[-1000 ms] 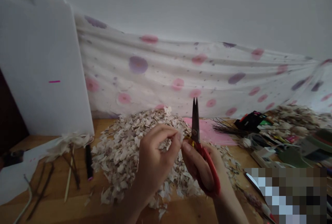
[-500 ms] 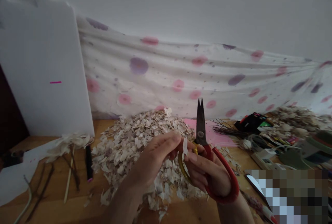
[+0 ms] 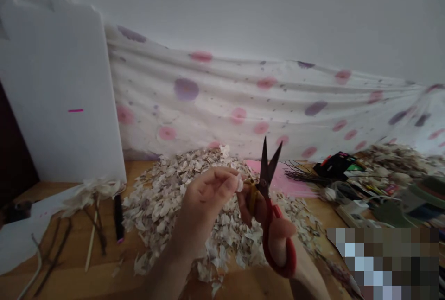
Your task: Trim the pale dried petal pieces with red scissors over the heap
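Two hands show, one left hand [image 3: 208, 198] and one right hand [image 3: 278, 230]. One pair of red-handled scissors [image 3: 267, 207] stands at lower center, above one large pile of pale flakes [image 3: 167, 207]. One small flake [image 3: 239, 183] sits at the left hand's fingertips. One white board [image 3: 59, 91] leans at upper left, one black marker [image 3: 119, 219] lies left of the pile, and one pink sheet [image 3: 292, 184] lies behind it.

Dim, flat light, faint shadows, wide-angle bowing at the edges.
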`<state>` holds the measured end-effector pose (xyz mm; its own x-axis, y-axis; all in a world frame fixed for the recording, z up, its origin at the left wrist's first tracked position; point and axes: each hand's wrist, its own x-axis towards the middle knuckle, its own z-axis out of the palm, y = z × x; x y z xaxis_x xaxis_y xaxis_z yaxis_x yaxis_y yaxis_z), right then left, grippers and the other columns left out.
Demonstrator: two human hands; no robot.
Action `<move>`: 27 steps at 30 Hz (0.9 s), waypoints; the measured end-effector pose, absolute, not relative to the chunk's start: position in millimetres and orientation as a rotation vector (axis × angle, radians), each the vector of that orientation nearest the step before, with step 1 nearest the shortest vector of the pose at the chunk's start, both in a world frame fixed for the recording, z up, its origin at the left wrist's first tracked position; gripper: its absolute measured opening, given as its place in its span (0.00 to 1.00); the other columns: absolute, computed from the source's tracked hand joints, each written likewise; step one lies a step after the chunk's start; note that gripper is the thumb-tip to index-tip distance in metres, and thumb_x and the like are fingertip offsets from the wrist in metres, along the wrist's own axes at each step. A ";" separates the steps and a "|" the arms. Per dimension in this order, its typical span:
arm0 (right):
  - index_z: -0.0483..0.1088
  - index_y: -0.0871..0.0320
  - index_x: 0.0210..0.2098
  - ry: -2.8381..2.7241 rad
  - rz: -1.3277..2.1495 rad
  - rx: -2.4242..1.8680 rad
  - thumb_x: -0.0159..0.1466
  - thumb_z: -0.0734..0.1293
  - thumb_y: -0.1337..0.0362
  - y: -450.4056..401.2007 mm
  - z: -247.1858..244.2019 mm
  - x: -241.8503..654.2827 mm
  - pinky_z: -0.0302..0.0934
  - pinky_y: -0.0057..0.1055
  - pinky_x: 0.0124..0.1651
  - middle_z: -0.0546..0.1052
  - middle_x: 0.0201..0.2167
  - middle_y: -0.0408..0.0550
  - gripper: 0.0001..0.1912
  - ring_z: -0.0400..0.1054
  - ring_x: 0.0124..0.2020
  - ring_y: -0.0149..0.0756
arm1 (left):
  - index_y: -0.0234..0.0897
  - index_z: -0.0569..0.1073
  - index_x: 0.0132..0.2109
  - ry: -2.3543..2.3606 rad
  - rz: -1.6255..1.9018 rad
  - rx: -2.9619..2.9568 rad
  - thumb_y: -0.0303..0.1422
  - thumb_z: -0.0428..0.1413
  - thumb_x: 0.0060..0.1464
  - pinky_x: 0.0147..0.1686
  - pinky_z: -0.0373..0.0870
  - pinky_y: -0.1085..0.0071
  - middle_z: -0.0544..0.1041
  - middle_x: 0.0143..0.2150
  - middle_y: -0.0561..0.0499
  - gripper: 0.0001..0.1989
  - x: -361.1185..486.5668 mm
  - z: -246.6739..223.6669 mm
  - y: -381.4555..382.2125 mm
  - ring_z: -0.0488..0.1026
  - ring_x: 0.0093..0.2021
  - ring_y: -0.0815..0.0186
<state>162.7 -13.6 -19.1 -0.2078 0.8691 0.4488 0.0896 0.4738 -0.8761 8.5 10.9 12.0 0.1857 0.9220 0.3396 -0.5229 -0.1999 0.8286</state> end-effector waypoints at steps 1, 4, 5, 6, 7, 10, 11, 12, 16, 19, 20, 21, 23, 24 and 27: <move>0.66 0.57 0.52 -1.730 0.847 -0.877 0.63 0.52 0.28 -15.4 -18.1 164.7 0.61 0.31 0.33 0.65 0.33 0.47 0.41 0.60 0.32 0.37 | 0.38 0.77 0.33 0.515 1.418 1.142 0.36 0.62 0.57 0.46 0.69 0.74 0.79 0.41 0.52 0.07 7.9 13.3 9.8 0.75 0.44 0.67; 0.60 0.56 0.60 -1.928 0.760 -0.972 0.62 0.50 0.27 -18.5 -13.3 168.3 0.61 0.35 0.41 0.65 0.36 0.48 0.44 0.59 0.36 0.39 | 0.38 0.77 0.36 0.584 1.436 1.209 0.36 0.60 0.60 0.43 0.71 0.73 0.81 0.40 0.50 0.07 6.0 16.7 7.7 0.76 0.42 0.67; 0.60 0.56 0.60 -1.949 0.732 -0.994 0.60 0.51 0.26 -18.3 -11.8 168.4 0.61 0.35 0.42 0.65 0.36 0.48 0.46 0.59 0.36 0.39 | 0.38 0.77 0.36 0.598 1.441 1.231 0.36 0.59 0.60 0.42 0.71 0.74 0.81 0.39 0.50 0.07 5.6 17.3 7.5 0.76 0.42 0.67; 0.61 0.57 0.58 -1.954 0.716 -1.014 0.59 0.52 0.25 -17.6 -10.5 168.0 0.60 0.34 0.41 0.65 0.36 0.47 0.47 0.58 0.35 0.39 | 0.38 0.77 0.37 0.610 1.443 1.248 0.36 0.60 0.60 0.42 0.71 0.74 0.81 0.38 0.50 0.06 5.2 17.6 7.6 0.76 0.41 0.67; 0.62 0.58 0.54 -1.958 0.710 -1.033 0.57 0.52 0.24 -16.5 -9.3 167.3 0.58 0.32 0.39 0.65 0.35 0.47 0.47 0.57 0.33 0.38 | 0.38 0.77 0.37 0.618 1.442 1.257 0.35 0.60 0.60 0.43 0.71 0.74 0.81 0.38 0.51 0.06 5.0 17.6 7.9 0.77 0.41 0.67; 0.62 0.58 0.38 -1.963 0.735 -1.096 0.52 0.50 0.20 -13.7 -6.3 165.0 0.50 0.29 0.30 0.63 0.30 0.44 0.45 0.53 0.29 0.35 | 0.38 0.77 0.36 0.623 1.423 1.244 0.35 0.62 0.58 0.45 0.71 0.74 0.81 0.39 0.51 0.05 4.4 17.2 9.2 0.77 0.42 0.67; 0.61 0.57 0.36 -1.958 0.746 -1.101 0.51 0.50 0.20 -13.5 -5.4 164.4 0.47 0.29 0.29 0.63 0.29 0.43 0.45 0.52 0.28 0.34 | 0.38 0.78 0.36 0.627 1.411 1.241 0.35 0.62 0.57 0.44 0.71 0.74 0.81 0.39 0.51 0.05 4.1 17.0 9.6 0.77 0.42 0.67; 0.61 0.57 0.35 -1.951 0.757 -1.099 0.50 0.50 0.19 -13.6 -4.4 163.9 0.46 0.28 0.29 0.63 0.28 0.43 0.46 0.52 0.27 0.34 | 0.38 0.78 0.36 0.633 1.402 1.237 0.36 0.62 0.57 0.44 0.71 0.74 0.81 0.38 0.51 0.06 3.8 16.8 9.8 0.77 0.41 0.67; 0.62 0.57 0.35 -1.933 0.793 -1.080 0.49 0.51 0.19 -16.8 -1.4 162.7 0.45 0.28 0.29 0.63 0.27 0.42 0.46 0.51 0.27 0.34 | 0.37 0.77 0.35 0.656 1.391 1.245 0.38 0.62 0.56 0.41 0.70 0.73 0.80 0.35 0.51 0.08 2.5 16.6 9.6 0.76 0.39 0.67; 0.62 0.58 0.32 -1.925 0.787 -1.097 0.50 0.51 0.19 -18.7 -0.8 162.2 0.46 0.28 0.30 0.64 0.26 0.43 0.45 0.53 0.28 0.34 | 0.37 0.77 0.35 0.665 1.379 1.272 0.39 0.62 0.57 0.39 0.70 0.74 0.79 0.33 0.51 0.10 2.4 16.4 9.1 0.75 0.37 0.67; 0.62 0.58 0.31 -1.921 0.785 -1.105 0.50 0.51 0.19 -19.0 -0.9 162.1 0.47 0.29 0.30 0.64 0.26 0.43 0.45 0.53 0.28 0.34 | 0.37 0.77 0.35 0.660 1.378 1.278 0.39 0.62 0.57 0.39 0.70 0.74 0.79 0.33 0.51 0.10 2.6 16.5 9.0 0.75 0.37 0.68; 0.61 0.58 0.31 -1.917 0.783 -1.115 0.49 0.51 0.19 -18.9 -1.0 162.1 0.47 0.29 0.30 0.64 0.26 0.43 0.45 0.53 0.28 0.35 | 0.37 0.77 0.35 0.653 1.382 1.282 0.39 0.61 0.57 0.38 0.70 0.74 0.79 0.33 0.51 0.10 3.0 16.6 9.0 0.74 0.36 0.68; 0.61 0.58 0.30 -1.915 0.787 -1.133 0.48 0.50 0.19 -18.4 -1.3 162.2 0.47 0.29 0.30 0.64 0.26 0.43 0.46 0.52 0.27 0.34 | 0.37 0.77 0.35 0.644 1.397 1.282 0.39 0.61 0.58 0.39 0.70 0.74 0.79 0.33 0.51 0.09 4.1 16.9 9.0 0.75 0.37 0.67; 0.60 0.58 0.29 -1.914 0.793 -1.139 0.48 0.50 0.19 -18.0 -1.6 162.3 0.47 0.29 0.30 0.64 0.26 0.43 0.46 0.52 0.27 0.34 | 0.37 0.77 0.35 0.645 1.402 1.281 0.38 0.61 0.58 0.39 0.70 0.74 0.79 0.33 0.51 0.09 4.7 17.1 9.1 0.75 0.37 0.67; 0.61 0.58 0.30 -1.912 0.781 -1.140 0.49 0.51 0.19 -17.1 -2.4 162.4 0.46 0.28 0.29 0.64 0.27 0.43 0.45 0.52 0.27 0.33 | 0.37 0.77 0.35 0.648 1.402 1.270 0.38 0.61 0.58 0.39 0.70 0.74 0.79 0.33 0.51 0.09 6.4 17.2 9.7 0.75 0.37 0.67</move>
<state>162.4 -17.1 -2.4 -0.3097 0.9028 0.2983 0.4358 0.4136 -0.7994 6.4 9.7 17.2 0.1550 0.9290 0.3359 -0.3464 -0.2673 0.8992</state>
